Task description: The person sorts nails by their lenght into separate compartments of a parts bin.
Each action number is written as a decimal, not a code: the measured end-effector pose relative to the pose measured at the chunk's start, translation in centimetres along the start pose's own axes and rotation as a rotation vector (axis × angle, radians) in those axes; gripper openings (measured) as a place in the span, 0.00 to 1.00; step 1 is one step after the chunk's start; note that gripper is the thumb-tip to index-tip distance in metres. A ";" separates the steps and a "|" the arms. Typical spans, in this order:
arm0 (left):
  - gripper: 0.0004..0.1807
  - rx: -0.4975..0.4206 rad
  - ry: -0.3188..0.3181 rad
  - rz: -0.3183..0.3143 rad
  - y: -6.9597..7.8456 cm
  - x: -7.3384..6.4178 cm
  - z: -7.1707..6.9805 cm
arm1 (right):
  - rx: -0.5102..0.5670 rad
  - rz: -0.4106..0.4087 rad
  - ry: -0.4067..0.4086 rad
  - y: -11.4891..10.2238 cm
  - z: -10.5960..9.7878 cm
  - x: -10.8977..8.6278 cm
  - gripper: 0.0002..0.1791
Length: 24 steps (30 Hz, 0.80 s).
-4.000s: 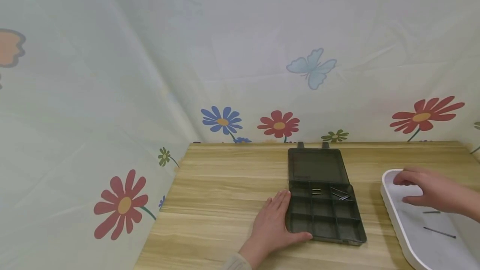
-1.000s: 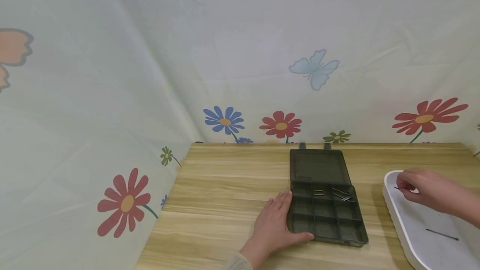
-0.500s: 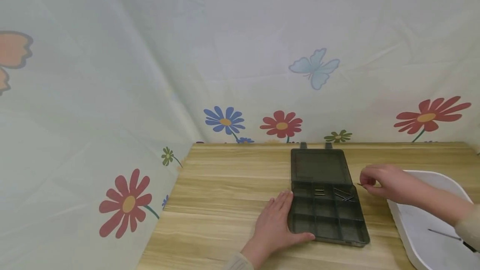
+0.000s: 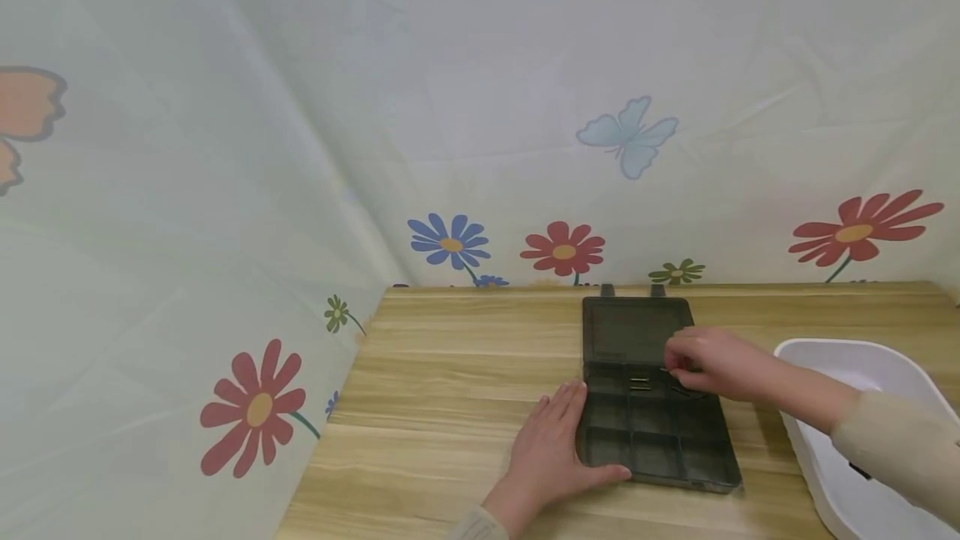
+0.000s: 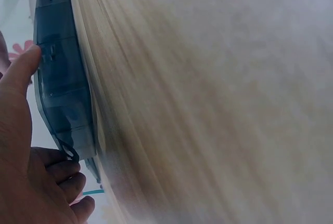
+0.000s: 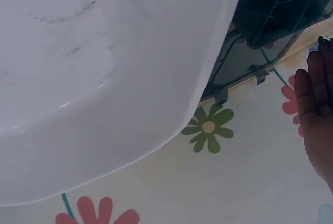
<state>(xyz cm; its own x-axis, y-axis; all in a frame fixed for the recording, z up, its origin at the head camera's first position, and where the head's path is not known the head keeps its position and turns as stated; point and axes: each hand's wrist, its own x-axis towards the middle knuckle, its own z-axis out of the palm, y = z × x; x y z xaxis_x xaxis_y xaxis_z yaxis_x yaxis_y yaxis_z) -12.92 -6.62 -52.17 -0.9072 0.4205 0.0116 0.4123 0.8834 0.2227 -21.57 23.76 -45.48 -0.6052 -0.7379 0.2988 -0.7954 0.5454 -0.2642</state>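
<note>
A dark translucent compartment box [image 4: 652, 419] lies with its lid [image 4: 633, 330] folded back behind it. My left hand [image 4: 546, 457] rests along its left side, fingers straight, thumb on the front edge. In the left wrist view that hand [image 5: 18, 130] touches the box's wall [image 5: 62, 68]. My right hand [image 4: 712, 361] is over the back-right compartment and pinches a small thin screw [image 4: 664, 370], mostly hidden by the fingers. Two brass-coloured screws [image 4: 639, 384] lie in the back-middle compartment. Dark screws [image 4: 686, 392] show partly below the right hand.
A white tray [image 4: 798, 448] stands right of the box, with the right forearm and sleeve crossing above it. Its wall [image 6: 156, 115] fills much of the right wrist view. A floral curtain [image 4: 487, 148] hangs behind the wooden table [image 4: 450, 357].
The right hand reached into the tray, pinched a screw there and carried it left to over the box's back-right compartment. The left hand has stayed at the box.
</note>
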 end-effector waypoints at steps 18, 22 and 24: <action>0.66 -0.037 -0.037 -0.009 0.1 0.1 -0.1 | -0.066 -0.043 -0.096 0.1 1.5 1.4 0.15; 0.66 -0.033 -0.032 -0.008 0.0 0.1 0.0 | -0.058 -0.038 -0.078 0.4 1.2 1.1 0.14; 0.67 -0.028 -0.029 -0.011 -0.1 0.1 0.0 | -0.050 -0.030 -0.067 0.5 0.9 0.8 0.14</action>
<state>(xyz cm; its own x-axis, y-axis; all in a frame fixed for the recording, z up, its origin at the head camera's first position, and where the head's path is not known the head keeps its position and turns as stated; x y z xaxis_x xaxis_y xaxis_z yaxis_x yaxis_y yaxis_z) -12.99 -6.64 -52.22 -0.9086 0.4173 -0.0193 0.3997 0.8820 0.2497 -22.47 23.07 -46.17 -0.5785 -0.7785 0.2435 -0.8151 0.5402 -0.2093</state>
